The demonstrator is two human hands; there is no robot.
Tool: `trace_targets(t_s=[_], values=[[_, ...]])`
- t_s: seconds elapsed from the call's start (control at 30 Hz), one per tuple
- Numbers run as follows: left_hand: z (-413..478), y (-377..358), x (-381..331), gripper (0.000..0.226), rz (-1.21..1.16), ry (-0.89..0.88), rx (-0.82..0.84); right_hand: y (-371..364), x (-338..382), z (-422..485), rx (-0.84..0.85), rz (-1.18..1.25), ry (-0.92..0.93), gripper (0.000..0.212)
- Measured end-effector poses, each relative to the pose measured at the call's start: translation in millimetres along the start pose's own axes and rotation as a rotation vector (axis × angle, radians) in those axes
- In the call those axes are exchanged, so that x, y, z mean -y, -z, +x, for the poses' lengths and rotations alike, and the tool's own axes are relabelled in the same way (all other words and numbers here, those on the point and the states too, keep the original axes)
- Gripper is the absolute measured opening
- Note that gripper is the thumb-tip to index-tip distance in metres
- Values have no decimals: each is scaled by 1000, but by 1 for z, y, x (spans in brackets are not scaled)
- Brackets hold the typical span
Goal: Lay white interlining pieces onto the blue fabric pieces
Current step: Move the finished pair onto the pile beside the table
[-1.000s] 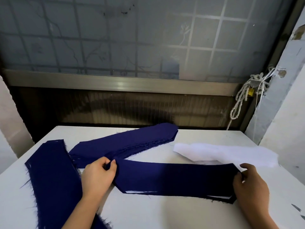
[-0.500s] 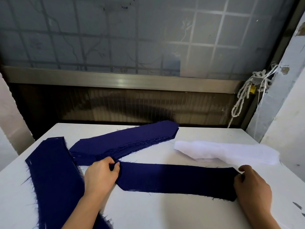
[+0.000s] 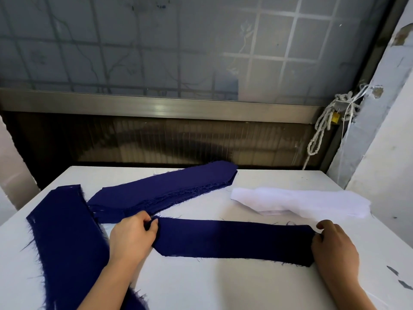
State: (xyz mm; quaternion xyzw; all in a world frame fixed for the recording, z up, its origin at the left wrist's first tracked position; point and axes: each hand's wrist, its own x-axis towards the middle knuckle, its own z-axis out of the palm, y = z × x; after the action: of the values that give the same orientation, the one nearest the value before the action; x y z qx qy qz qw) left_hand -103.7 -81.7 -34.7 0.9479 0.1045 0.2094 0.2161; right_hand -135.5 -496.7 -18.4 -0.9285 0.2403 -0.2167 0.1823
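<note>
A long blue fabric piece lies flat across the white table in front of me. My left hand pinches its left end between thumb and fingers. My right hand grips its right end. Behind the right end lies a pile of white interlining pieces, apart from both hands. A stack of blue pieces lies diagonally at the back. Another blue stack runs down the left side, partly under my left forearm.
A frosted window with a metal sill stands behind the table. A knotted white rope hangs at the back right beside a pale wall. Dark marks dot the table's right edge.
The blue piece, held slightly raised with white showing under its front edge, has come down flat on the table. Both hands stay at its ends.
</note>
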Motion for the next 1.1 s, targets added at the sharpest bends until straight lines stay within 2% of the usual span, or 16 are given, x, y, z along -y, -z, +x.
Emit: trace_targets(t_s=[0.17,0.3,0.47,0.57,0.7,0.83,0.93,1.1], values=[[-1,2,-3,18,-11,34,-4,2,1,0,0,-15,-34,39],[-2,8,-4,9,-75,97,-94,2,-1,1,-15,-65,-55,46],[-1,9,-5,9,15,93,-155,1,0,1,-78,-106,-111,29],[-2,4,-4,31,80,21,-101,-2,-1,2,-78,-112,-84,21],[-2,-5,-2,48,181,-41,9,-5,-3,6,10,-80,-4,30],[-1,-5,-3,41,155,-76,32,-3,-4,7,97,69,47,21],[-3,1,-8,21,24,-107,82,-3,-5,7,179,260,68,29],[-7,13,-17,36,-44,-93,147,1,-6,6,192,326,63,40]])
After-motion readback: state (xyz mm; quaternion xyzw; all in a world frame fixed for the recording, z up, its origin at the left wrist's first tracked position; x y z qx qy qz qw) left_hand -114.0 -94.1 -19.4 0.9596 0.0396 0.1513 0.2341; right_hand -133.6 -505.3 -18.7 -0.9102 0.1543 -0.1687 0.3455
